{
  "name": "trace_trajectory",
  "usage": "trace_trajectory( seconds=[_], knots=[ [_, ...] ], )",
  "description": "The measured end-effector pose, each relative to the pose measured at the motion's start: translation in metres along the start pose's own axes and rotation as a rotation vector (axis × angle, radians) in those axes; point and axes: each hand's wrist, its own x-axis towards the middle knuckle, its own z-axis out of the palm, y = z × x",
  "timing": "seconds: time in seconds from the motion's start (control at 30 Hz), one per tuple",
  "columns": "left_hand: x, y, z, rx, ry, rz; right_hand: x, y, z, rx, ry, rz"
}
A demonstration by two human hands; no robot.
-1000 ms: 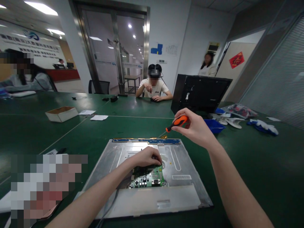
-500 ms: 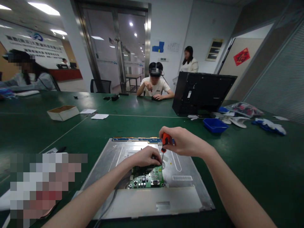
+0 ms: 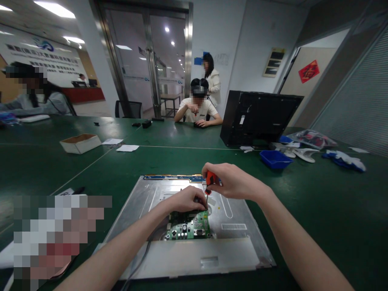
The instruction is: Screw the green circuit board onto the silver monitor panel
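A metal-backed display panel [image 3: 236, 220] lies on the green table, with a green circuit board [image 3: 194, 227] at its middle and a thin blue board strip along its far edge. My right hand [image 3: 232, 180] is wrapped round the red and black handle of a screwdriver [image 3: 210, 179]. The screwdriver stands nearly upright, its tip at the board's far right corner. Beside that tip, my left hand [image 3: 189, 199] has its fingers pinched together low over the board; whatever they hold is hidden. A grey cable [image 3: 142, 258] runs from the board under my left forearm.
Behind the panel stands a black monitor [image 3: 262, 117] at the right, with a blue tray [image 3: 275, 160] and blue-white gloves [image 3: 344, 161] near it. A white box [image 3: 80, 144] and papers [image 3: 127, 148] lie left. A seated person [image 3: 198, 107] works across the table.
My hands and the screwdriver hold almost the same place at the board's corner. In the background, the standing person has moved left, behind the seated one.
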Motion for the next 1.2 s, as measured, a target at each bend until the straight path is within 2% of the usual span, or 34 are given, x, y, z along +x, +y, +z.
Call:
trace_trajectory(
  seconds=[0.23,0.47,0.7,0.93,1.2],
  knots=[
    [0.000,0.000,0.001,-0.009,0.001,-0.013,0.001,0.000,0.001,-0.024,-0.001,0.010],
    [-0.001,-0.001,0.001,-0.002,0.006,0.005,0.003,0.000,0.003,-0.150,0.037,0.000],
    [0.000,-0.003,0.001,0.016,0.012,0.024,-0.003,-0.005,-0.001,-0.118,0.007,-0.011],
    [0.000,-0.001,0.002,0.007,0.007,-0.001,0.001,-0.006,0.005,-0.289,0.054,0.040],
    [0.001,-0.003,0.002,0.039,0.018,0.014,-0.005,-0.012,-0.003,-0.190,-0.024,0.025]
  ],
)
